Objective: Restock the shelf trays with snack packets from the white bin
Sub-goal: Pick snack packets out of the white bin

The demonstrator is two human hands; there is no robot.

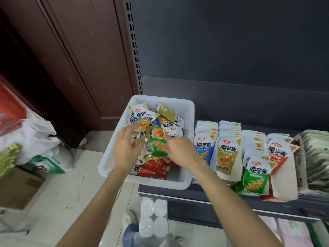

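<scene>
A white bin [189, 114] sits on the left end of the shelf, holding several loose snack packets in olive, blue, white and red. Both my hands are inside it. My right hand [180, 151] pinches a green packet [157, 146] at its right edge. My left hand [126, 148] rests on the pile just left of that packet, fingers spread over the packets; blur hides whether it grips one. To the right, white shelf trays [284, 182] hold upright rows of blue [203, 148], olive [227, 155], green [255, 177] and red [277, 155] packets.
The grey shelf edge [204, 198] runs below the bin and trays. A tray of pale packets [316, 157] stands at far right. Shrink-wrapped bottles [154, 218] stand on the floor below, beside my shoe. Bags and a cardboard box [19, 186] lie at left by a brown door.
</scene>
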